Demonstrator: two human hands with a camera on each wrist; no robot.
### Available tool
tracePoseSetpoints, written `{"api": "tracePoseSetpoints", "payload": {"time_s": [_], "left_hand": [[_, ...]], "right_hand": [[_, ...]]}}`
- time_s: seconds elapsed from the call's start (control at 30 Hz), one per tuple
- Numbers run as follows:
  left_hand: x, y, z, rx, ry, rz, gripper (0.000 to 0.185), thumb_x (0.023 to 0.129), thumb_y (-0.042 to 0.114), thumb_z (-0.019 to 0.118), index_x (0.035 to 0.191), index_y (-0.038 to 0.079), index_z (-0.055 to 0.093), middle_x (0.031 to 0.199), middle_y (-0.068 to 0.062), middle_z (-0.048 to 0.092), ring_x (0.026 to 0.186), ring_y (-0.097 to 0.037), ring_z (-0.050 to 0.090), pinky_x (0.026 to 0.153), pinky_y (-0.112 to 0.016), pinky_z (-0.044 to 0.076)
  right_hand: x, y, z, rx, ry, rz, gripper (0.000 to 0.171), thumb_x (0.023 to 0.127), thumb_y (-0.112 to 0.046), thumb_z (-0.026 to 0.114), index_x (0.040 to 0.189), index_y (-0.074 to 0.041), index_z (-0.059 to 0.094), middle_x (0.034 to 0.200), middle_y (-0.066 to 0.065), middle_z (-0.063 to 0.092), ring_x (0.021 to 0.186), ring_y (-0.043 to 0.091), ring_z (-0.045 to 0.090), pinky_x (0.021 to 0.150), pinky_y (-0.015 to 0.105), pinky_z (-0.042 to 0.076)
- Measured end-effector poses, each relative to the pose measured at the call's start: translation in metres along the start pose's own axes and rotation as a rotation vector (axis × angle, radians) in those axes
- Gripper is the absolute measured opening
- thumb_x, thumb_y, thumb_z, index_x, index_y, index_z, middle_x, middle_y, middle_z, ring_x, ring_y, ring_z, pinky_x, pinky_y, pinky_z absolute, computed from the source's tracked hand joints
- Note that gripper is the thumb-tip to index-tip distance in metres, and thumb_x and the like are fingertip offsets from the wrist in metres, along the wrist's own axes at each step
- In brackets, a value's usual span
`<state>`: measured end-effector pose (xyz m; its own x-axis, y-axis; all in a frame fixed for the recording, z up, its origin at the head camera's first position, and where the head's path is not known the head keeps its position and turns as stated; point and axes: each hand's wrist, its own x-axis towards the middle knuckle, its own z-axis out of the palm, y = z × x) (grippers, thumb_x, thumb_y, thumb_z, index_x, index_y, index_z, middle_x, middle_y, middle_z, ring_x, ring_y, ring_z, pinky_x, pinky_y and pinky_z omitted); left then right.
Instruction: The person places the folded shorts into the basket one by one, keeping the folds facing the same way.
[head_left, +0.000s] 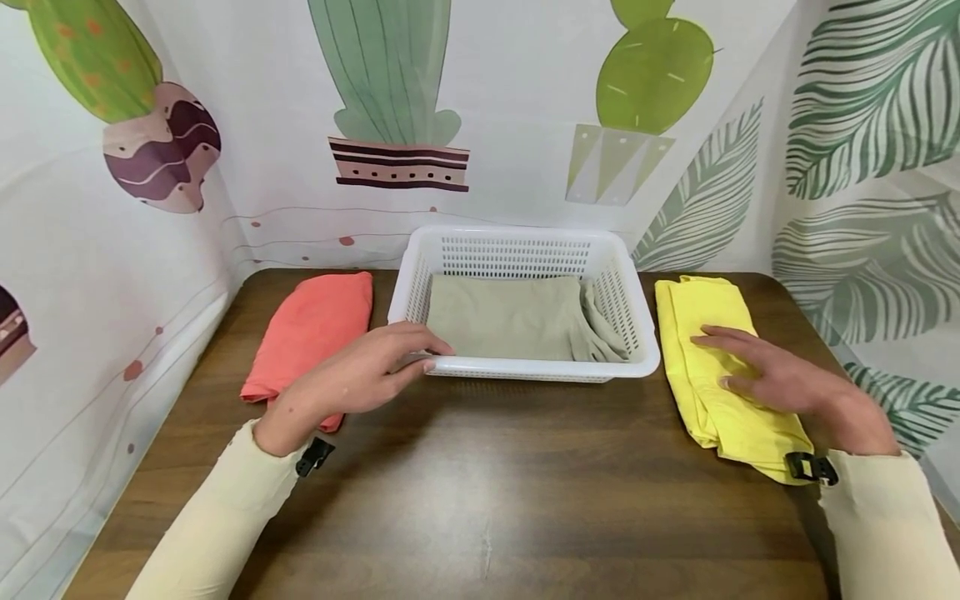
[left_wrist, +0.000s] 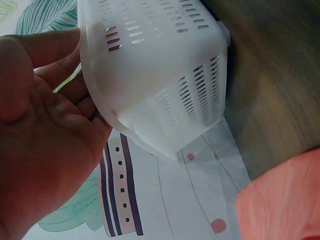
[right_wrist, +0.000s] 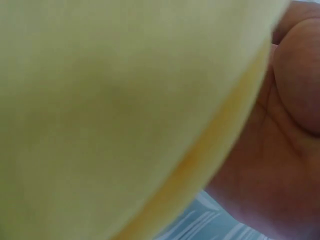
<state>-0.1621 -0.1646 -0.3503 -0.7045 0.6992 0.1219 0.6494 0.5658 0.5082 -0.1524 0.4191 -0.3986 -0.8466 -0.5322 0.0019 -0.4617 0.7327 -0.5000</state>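
Note:
A white perforated plastic basket (head_left: 633, 364) stands on the table, with a folded grey-green garment (head_left: 502, 317) lying inside it. My left hand (head_left: 367, 367) holds the basket's front rim near its left corner. The left wrist view shows my thumb at the rim and the other fingers on the inner side, partly hidden by the basket wall (left_wrist: 145, 65). On the right, a folded yellow garment (head_left: 682, 367) lies lengthwise. My right hand (head_left: 787, 375) is over it, fingers relaxed and slightly bent. Blurred yellow cloth (right_wrist: 110, 125) fills most of the right wrist view.
A folded coral-red garment (head_left: 315, 325) lies at the table's left side, partly behind my left forearm. The dark wooden table (head_left: 487, 492) extends in front of the basket. Behind it hangs a white cloth backdrop (head_left: 517, 108) printed with cacti and leaves.

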Motion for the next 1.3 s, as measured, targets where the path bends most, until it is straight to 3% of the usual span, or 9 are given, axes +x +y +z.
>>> {"api": "tracePoseSetpoints", "payload": {"time_s": [0.1, 0.37, 0.73, 1.0, 1.3], "left_hand": [[0.0, 0.0, 0.0, 0.0, -0.002, -0.001, 0.024, 0.107, 0.013, 0.063, 0.128, 0.02, 0.072, 0.125, 0.01, 0.069, 0.118, -0.01, 0.061, 0.103, -0.039, 0.051], [0.002, 0.001, 0.0, -0.004, -0.003, -0.004, 0.025, 0.107, 0.013, 0.063, 0.129, 0.019, 0.072, 0.126, 0.009, 0.068, 0.118, -0.011, 0.061, 0.103, -0.038, 0.051], [0.001, 0.001, 0.0, -0.01, -0.002, -0.005, 0.024, 0.107, 0.013, 0.064, 0.128, 0.019, 0.072, 0.125, 0.01, 0.068, 0.117, -0.01, 0.061, 0.103, -0.038, 0.052], [0.0, 0.0, -0.001, -0.012, 0.003, -0.002, 0.024, 0.107, 0.013, 0.064, 0.128, 0.019, 0.072, 0.124, 0.01, 0.069, 0.116, -0.01, 0.061, 0.102, -0.038, 0.052], [0.001, 0.0, 0.0, -0.009, -0.001, 0.009, 0.023, 0.107, 0.013, 0.063, 0.127, 0.02, 0.073, 0.123, 0.011, 0.068, 0.115, -0.01, 0.06, 0.102, -0.039, 0.051]], "right_hand": [[-0.003, -0.002, 0.001, -0.006, 0.003, 0.001, 0.062, 0.1, -0.001, 0.067, 0.158, -0.009, 0.046, 0.166, 0.028, 0.031, 0.157, 0.015, 0.017, 0.109, 0.004, 0.006], [-0.009, -0.008, 0.01, -0.032, 0.031, -0.055, 0.064, 0.097, 0.001, 0.07, 0.157, -0.009, 0.048, 0.162, 0.029, 0.037, 0.145, -0.019, 0.01, 0.106, 0.0, 0.009], [-0.015, -0.02, 0.018, -0.063, 0.057, -0.095, 0.067, 0.094, 0.002, 0.074, 0.156, -0.01, 0.05, 0.159, 0.025, 0.041, 0.146, -0.017, 0.014, 0.107, 0.0, 0.012], [-0.018, -0.025, 0.024, -0.082, 0.104, -0.136, 0.069, 0.091, 0.003, 0.077, 0.154, -0.01, 0.052, 0.165, 0.009, 0.039, 0.149, -0.014, 0.017, 0.109, 0.0, 0.015], [-0.023, -0.034, 0.029, -0.079, 0.107, -0.079, 0.067, 0.094, -0.004, 0.077, 0.155, -0.014, 0.053, 0.16, 0.025, 0.043, 0.147, -0.014, 0.017, 0.109, 0.001, 0.011]]}}
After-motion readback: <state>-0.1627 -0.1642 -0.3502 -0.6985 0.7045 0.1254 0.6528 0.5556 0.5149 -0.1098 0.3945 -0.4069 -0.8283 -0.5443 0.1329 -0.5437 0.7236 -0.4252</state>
